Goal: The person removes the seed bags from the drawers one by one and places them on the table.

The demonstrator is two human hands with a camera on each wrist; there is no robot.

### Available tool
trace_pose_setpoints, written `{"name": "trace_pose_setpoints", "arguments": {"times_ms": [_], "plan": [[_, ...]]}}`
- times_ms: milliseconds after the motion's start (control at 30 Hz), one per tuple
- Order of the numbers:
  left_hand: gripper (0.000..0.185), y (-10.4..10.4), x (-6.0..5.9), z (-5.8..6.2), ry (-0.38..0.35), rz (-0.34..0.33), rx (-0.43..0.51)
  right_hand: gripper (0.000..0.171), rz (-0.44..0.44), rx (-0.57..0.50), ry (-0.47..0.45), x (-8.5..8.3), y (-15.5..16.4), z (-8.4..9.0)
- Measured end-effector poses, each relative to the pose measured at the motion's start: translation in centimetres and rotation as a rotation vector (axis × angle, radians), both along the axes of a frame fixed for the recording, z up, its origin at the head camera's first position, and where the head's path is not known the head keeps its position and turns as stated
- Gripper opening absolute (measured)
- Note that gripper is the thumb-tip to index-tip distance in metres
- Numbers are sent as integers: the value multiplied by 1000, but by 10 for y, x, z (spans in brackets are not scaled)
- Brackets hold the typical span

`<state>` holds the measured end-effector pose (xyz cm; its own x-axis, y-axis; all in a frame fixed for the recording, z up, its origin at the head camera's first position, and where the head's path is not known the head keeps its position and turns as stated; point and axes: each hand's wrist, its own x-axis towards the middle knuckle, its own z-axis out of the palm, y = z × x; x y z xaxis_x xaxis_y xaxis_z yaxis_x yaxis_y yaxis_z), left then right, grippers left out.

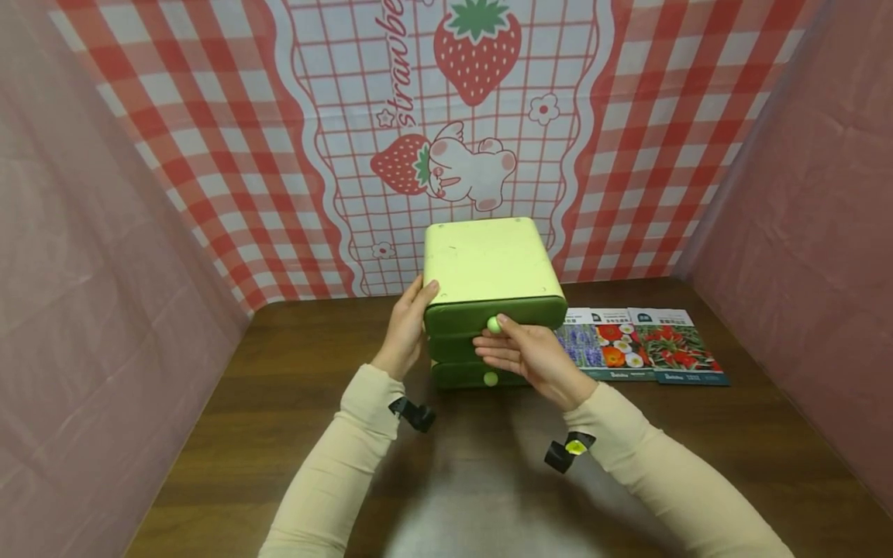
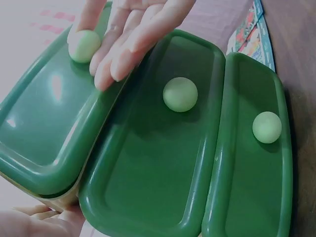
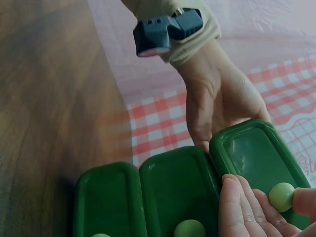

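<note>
A small three-drawer cabinet (image 1: 491, 260) stands on the table, with a pale yellow-green top and dark green drawer fronts (image 2: 153, 163). Each front carries a round light green knob, such as the middle knob (image 2: 180, 94). My left hand (image 1: 405, 329) holds the cabinet's upper left side, its thumb over the top edge; its other fingers are partly hidden behind that side. With thumb and forefinger my right hand (image 1: 533, 356) pinches the top drawer's knob (image 3: 281, 197). The remaining fingers extend in front of the drawers. All three drawers look closed.
Flower-picture packets (image 1: 680, 345) lie on the wooden table (image 1: 307, 372), right of the cabinet. Behind it hangs a red-and-white checked cloth (image 1: 628, 155) with strawberry prints. Pink cloth walls (image 1: 802, 201) close in both sides.
</note>
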<state>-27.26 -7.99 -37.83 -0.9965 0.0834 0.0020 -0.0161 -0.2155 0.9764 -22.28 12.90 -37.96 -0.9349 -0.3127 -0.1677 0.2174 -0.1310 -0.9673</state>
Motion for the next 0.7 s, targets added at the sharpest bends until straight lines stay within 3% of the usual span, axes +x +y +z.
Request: {"name": "trace_pose_setpoints", "arguments": {"times_ms": [367,700], "plan": [[72,1,1,0,10,-5,43,66,4,12,21,-7,-3,0],[74,2,1,-1,8,12,-43,69,14,45,-1,-3,5,4]]}}
